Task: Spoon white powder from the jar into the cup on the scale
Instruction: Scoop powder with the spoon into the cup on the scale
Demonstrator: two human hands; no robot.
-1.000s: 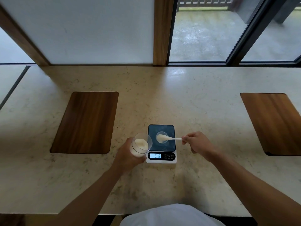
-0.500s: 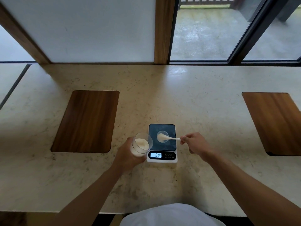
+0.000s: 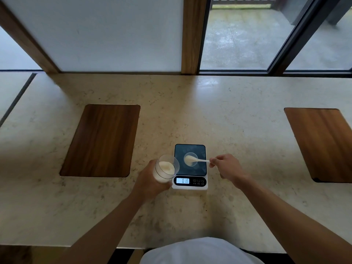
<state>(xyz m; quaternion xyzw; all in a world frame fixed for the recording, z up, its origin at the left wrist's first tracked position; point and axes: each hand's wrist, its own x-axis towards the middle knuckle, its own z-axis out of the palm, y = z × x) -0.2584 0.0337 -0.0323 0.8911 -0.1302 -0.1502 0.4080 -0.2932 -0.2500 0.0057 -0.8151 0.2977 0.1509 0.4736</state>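
White plastic is what the right hand (image 3: 226, 169) pinches: the thin handle of a small white plastic spoon (image 3: 196, 160), fingers closed on its end, its bowl heaped with white powder over the small clear round cup (image 3: 190, 159). That cup sits on the dark glass platform of a white digital kitchen scale (image 3: 190, 166), whose lit display reads 018. Just left of the scale, the left hand (image 3: 150, 180) wraps around a clear cylindrical jar (image 3: 166, 168), tilted and partly filled with white powder, above the pale marbled stone counter (image 3: 190, 115).
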